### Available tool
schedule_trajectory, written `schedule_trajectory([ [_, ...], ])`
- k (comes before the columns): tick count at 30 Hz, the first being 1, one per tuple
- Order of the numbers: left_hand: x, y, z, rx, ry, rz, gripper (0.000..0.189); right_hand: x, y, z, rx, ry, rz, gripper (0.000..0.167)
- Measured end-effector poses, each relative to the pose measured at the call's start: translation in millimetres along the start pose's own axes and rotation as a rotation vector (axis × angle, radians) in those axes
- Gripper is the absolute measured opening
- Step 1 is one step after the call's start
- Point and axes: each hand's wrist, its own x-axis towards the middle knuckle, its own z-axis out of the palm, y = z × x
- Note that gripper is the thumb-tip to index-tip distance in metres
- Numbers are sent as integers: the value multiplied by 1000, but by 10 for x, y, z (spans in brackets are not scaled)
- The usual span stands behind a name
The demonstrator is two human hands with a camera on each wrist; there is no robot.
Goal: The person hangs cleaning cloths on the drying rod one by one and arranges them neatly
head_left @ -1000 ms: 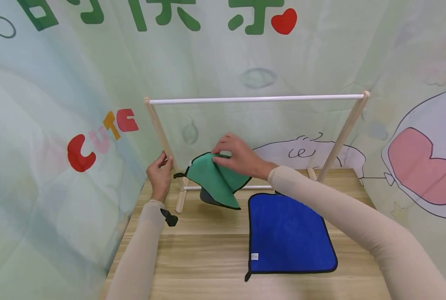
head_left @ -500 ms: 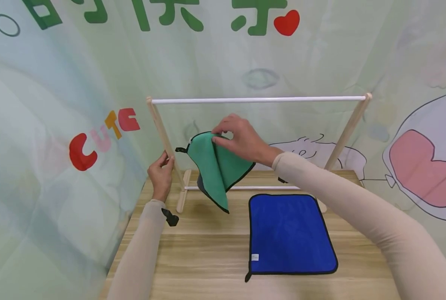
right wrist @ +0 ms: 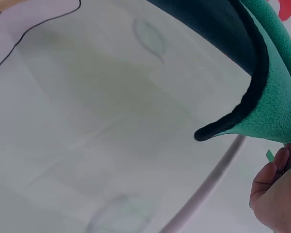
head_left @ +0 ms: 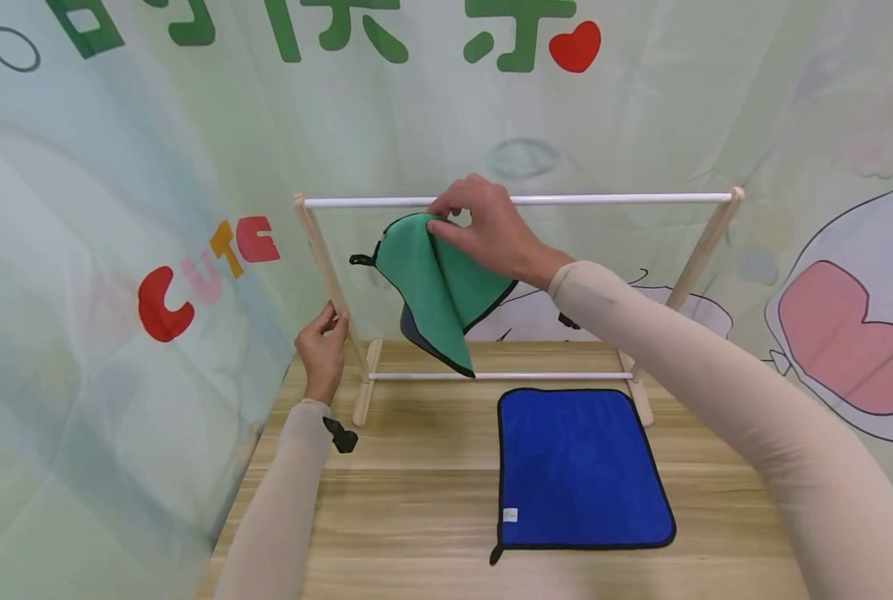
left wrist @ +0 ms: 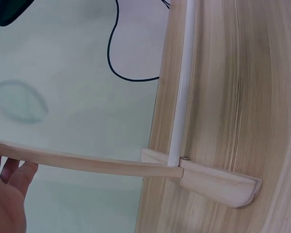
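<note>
My right hand (head_left: pixel 494 229) pinches a green towel (head_left: pixel 416 258) with black edging by its upper edge. Folds run down the towel, its dark grey underside showing at the lower left. It hangs in the air in front of the rack, level with the white top bar (head_left: pixel 611 199); whether cloth and bar touch I cannot tell. My left hand (head_left: pixel 322 354) holds the rack's left wooden post (head_left: pixel 320 250) partway up, fingertips against the wood. In the right wrist view the towel (right wrist: pixel 276 102) curls above my right hand (right wrist: pixel 279 194).
A blue towel (head_left: pixel 581 467) with black edging lies flat on the wooden table (head_left: pixel 386 517), in front of the rack's white lower bar (head_left: pixel 551 377). Printed curtains (head_left: pixel 78 250) enclose the table at the back and sides. The right post (head_left: pixel 704 242) stands beyond my right forearm.
My right hand has raised the green towel from near the lower bar to the height of the top bar. My left hand stays on the post, and the blue towel lies unmoved.
</note>
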Motion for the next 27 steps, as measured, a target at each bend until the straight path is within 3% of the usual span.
schedule_trajectory([
  [9, -18, -21, 32, -15, 1, -10, 35, 304, 7, -304, -47, 36, 89, 21],
  [18, -58, -32, 35, -11, -2, -5, 35, 637, 2, -580, -131, 119, 78, 23],
  [27, -60, 3, 8, -14, -2, -13, 35, 957, -39, -670, -180, 158, 115, 27],
])
